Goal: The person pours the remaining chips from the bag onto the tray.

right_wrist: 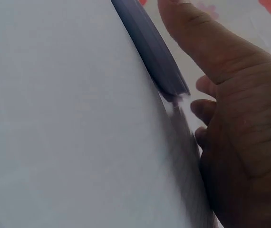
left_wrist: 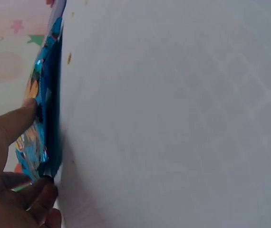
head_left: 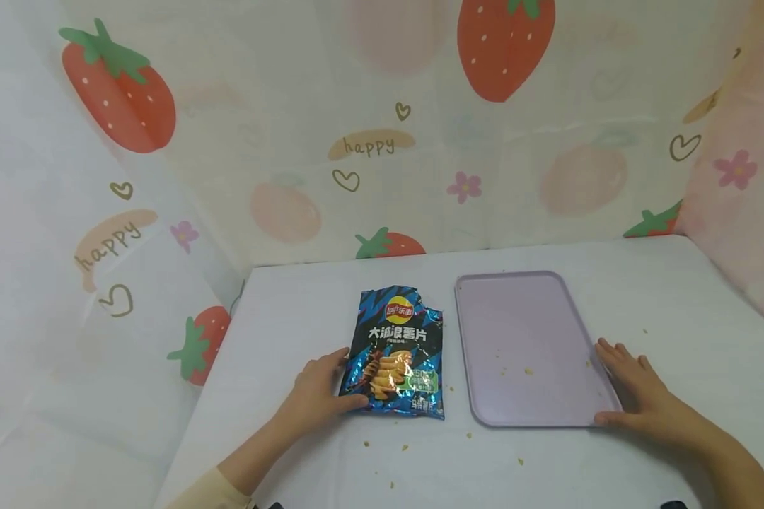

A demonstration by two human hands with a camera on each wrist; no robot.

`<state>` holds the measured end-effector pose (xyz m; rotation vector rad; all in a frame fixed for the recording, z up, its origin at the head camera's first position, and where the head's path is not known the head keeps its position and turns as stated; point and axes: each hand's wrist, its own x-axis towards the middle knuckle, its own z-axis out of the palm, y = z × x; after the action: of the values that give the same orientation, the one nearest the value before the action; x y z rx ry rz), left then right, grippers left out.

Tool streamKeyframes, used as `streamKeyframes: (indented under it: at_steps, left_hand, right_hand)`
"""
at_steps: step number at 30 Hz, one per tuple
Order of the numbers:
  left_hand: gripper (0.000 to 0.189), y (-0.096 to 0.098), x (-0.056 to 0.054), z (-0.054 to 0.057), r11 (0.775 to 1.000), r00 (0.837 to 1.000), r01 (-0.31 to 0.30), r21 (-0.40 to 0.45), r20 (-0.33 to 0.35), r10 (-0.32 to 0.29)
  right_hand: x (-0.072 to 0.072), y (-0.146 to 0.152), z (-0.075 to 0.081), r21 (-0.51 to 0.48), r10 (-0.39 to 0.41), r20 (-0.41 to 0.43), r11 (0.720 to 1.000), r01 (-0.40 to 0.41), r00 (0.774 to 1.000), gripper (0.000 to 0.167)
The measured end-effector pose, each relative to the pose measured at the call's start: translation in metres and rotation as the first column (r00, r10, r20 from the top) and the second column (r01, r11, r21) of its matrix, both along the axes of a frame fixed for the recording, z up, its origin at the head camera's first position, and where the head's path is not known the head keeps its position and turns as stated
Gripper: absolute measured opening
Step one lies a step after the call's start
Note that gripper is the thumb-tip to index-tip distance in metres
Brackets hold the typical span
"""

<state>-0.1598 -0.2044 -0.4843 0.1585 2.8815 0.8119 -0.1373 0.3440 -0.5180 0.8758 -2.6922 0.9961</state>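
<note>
A blue and black potato chip bag with a torn top right corner lies front up on the white table. My left hand holds its lower left side, thumb on the front and fingers at the edge. In the left wrist view the thumb rests on the chip bag, and the fingers of my left hand bend at its end. To the right lies a light purple tray with a few crumbs on it. Along its right edge my right hand rests with loosely spread fingers, the thumb at the lower right corner.
Crumbs are scattered on the white tabletop in front of the bag and tray. Strawberry-print cloth stands behind the table and at its left, with a pinkish cloth at the right.
</note>
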Motion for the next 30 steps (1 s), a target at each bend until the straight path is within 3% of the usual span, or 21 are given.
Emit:
streamKeyframes:
  at_steps: [6,12,19,25,30]
  left_hand:
    - [0.098,0.005,-0.006,0.002,0.996,0.997,-0.05,0.073,0.06,0.046]
    - [0.095,0.007,-0.009,0.001,0.993,0.993,-0.086,0.08,0.092,0.078]
    - [0.073,0.006,-0.01,0.001,0.983,0.989,-0.132,0.128,0.086,0.122]
    - [0.047,0.006,-0.011,0.0,0.961,0.985,-0.164,0.222,0.083,0.149]
    - [0.031,0.007,-0.01,-0.001,0.929,0.978,-0.206,0.307,0.083,0.189]
  right_hand:
    - [0.001,-0.001,0.0,0.046,-0.033,0.053,0.998,0.031,0.998,0.115]
    - [0.004,-0.002,0.001,0.062,-0.053,0.098,0.997,0.048,0.994,0.116]
    - [0.006,-0.003,0.003,0.067,-0.071,0.114,0.996,0.063,0.991,0.116]
    - [0.008,-0.003,0.005,0.068,-0.097,0.15,0.994,0.088,0.984,0.115]
    - [0.008,-0.002,0.004,0.069,-0.096,0.154,0.994,0.086,0.983,0.115]
